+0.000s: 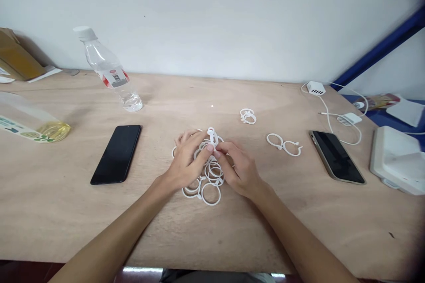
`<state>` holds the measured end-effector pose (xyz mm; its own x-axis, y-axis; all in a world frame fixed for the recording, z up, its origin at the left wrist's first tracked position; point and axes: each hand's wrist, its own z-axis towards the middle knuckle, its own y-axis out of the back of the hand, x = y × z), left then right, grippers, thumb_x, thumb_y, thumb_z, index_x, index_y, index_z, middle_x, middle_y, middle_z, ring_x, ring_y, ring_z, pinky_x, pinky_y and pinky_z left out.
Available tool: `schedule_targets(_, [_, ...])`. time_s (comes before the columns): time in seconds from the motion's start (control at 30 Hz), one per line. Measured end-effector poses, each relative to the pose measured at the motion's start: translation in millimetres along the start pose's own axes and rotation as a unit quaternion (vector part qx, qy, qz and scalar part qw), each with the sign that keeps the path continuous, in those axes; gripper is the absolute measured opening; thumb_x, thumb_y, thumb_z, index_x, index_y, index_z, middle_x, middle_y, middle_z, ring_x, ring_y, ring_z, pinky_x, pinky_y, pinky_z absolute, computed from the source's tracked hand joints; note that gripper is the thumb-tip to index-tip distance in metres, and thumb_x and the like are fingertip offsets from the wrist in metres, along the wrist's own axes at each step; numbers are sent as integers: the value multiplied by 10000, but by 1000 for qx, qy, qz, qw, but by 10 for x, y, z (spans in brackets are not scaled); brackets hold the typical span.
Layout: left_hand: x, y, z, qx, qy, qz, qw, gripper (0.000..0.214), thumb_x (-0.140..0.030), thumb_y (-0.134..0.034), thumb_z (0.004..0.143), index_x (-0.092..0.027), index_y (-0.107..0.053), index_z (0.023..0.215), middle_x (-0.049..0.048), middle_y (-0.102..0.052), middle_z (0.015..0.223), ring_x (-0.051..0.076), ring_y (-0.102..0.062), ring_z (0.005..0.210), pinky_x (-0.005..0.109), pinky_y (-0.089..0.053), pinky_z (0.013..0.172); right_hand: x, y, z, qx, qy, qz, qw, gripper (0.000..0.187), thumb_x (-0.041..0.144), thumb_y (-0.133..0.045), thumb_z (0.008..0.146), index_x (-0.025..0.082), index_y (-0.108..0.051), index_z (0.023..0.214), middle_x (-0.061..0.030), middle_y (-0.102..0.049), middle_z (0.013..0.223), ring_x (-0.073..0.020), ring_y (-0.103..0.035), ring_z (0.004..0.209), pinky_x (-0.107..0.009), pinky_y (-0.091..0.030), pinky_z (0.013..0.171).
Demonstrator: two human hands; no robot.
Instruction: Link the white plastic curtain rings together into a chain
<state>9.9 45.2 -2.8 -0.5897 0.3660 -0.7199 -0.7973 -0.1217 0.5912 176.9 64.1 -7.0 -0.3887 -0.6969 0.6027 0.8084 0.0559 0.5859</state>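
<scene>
Both hands meet over a loose heap of white plastic rings in the middle of the wooden table. My left hand pinches a white plastic ring clip between thumb and fingers. From the other side, my right hand grips the same clip with thumb and forefinger. Part of the heap is hidden under my fingers. To the right lies a linked pair of rings, one of them with its ends apart. Farther back is a smaller cluster of rings.
A black phone and a water bottle are on the left, beside a bottle with yellow liquid. On the right are another phone, a white charger with cables, and a white device. A wall rises behind the table.
</scene>
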Motion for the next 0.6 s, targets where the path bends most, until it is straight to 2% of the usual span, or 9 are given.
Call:
schedule_targets(0.13, [6,-44,-9,-19,8,-95,995,333,-329,-494,920,-205,-606,1208,77,-683,1115,232,-586,1087,395,-400,987,38,-28,-14,19,-12,54,998,140,201,-437,930,216,-577,939,-58,-640,847,-189,-574,797,-327,-458,732])
schedule_targets(0.23, [11,-44,-4,-87,-4,-94,992,325,-291,-620,842,-174,-630,1145,93,-686,1066,220,-625,994,362,-477,896,65,-35,-10,16,-62,105,992,152,237,-457,925,211,-602,887,-44,-632,820,-178,-574,776,-314,-455,739])
schedule_targets(0.33, [21,-5,22,-148,-71,-23,986,320,-258,-699,777,-167,-638,1077,73,-687,925,205,-625,877,356,-501,813,89,-37,8,0,-155,191,969,181,301,-486,914,208,-639,884,-30,-646,847,-169,-585,787,-288,-452,727])
schedule_targets(0.4, [34,19,39,-165,-120,24,979,310,-247,-714,770,-170,-628,1058,63,-677,879,196,-612,833,357,-505,782,100,-40,23,-12,-211,242,947,226,347,-491,907,199,-654,860,-19,-634,807,-159,-573,753,-271,-443,686])
schedule_targets(0.5, [62,21,47,-171,-187,60,966,269,-197,-697,792,-173,-607,1045,61,-670,858,180,-598,791,343,-514,743,104,-51,42,-28,-280,273,920,367,462,-482,897,175,-633,724,-4,-560,673,-140,-514,652,-253,-402,593])
schedule_targets(0.6, [96,-6,38,-148,-253,75,953,265,-103,-640,819,-186,-590,1066,49,-670,842,168,-587,771,330,-514,728,96,-68,54,-34,-315,271,909,462,546,-497,867,170,-557,605,14,-494,591,-118,-450,574,-244,-353,532])
